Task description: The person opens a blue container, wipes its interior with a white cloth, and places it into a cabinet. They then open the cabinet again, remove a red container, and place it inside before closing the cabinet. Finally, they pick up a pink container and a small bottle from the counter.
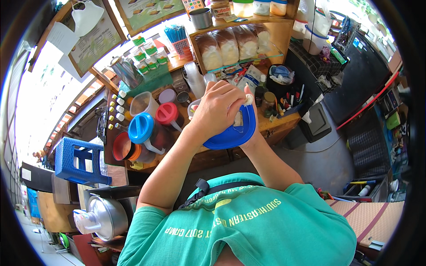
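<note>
Both hands are raised together over the counter in the middle of the view. My right hand supports a blue plastic lid or shallow tray, with its thumb up along the right side. Reaching across the top, my left hand has its fingers bent down over the blue plastic; what lies under them is hidden. A white, soft-looking lump sits by its fingertips, too small to name. Inside the blue rim shows a pale rectangular piece. Fingertips also show left of my left hand, beside a clear container edge.
On the wooden counter stand a blue-lidded pitcher, a red-lidded pitcher, jars and stacked plastic cups. Bagged bread loaves fill the shelf behind. A blue stool and a large metal pot are at left.
</note>
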### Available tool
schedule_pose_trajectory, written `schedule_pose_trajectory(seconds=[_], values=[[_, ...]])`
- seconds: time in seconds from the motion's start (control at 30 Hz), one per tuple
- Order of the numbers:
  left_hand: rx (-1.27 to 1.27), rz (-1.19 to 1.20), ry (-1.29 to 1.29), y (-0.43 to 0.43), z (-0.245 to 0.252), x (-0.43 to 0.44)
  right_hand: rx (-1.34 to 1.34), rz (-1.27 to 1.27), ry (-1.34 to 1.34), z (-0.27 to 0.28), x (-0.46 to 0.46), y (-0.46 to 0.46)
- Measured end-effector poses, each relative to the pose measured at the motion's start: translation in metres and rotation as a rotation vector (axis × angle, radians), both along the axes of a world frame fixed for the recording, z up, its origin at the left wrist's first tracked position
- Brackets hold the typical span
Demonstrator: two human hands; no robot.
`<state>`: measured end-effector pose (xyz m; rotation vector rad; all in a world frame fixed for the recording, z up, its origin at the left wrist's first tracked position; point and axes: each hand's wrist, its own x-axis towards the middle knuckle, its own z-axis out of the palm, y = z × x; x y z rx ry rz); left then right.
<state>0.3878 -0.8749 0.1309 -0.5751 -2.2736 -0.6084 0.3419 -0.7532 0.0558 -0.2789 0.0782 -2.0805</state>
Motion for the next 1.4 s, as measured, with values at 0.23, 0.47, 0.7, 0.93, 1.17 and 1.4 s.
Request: schedule_pose_trajectory(seconds=[0.23, 0.47, 0.7, 0.93, 1.17, 1.4], values=[[0.067, -0.289, -0.110, 0.015, 0.003, 0.009, -0.028, 0.035, -0.022, -0.020, -0.013, 0.005], [-0.119, -0.262, -0.317, -0.008, 0.012, 0.050, -0.293, 0.073, 0.008, -0.025, -0.033, 0.016], [0.076, 0.273, -0.260, -0.044, 0.007, 0.071, -0.007, 0.013, -0.037, -0.010, -0.028, 0.023], [0.125, 0.307, -0.136, -0.009, -0.040, 0.078, -0.103, -0.090, 0.037, -0.028, -0.031, 0.014], [0.240, 0.204, -0.131, 0.016, -0.033, 0.085, -0.032, -0.173, 0.007, -0.028, -0.027, 0.010], [0.342, 0.438, -0.204, -0.015, -0.031, 0.077, 0.073, -0.353, 0.047, 0.004, -0.015, 0.016]])
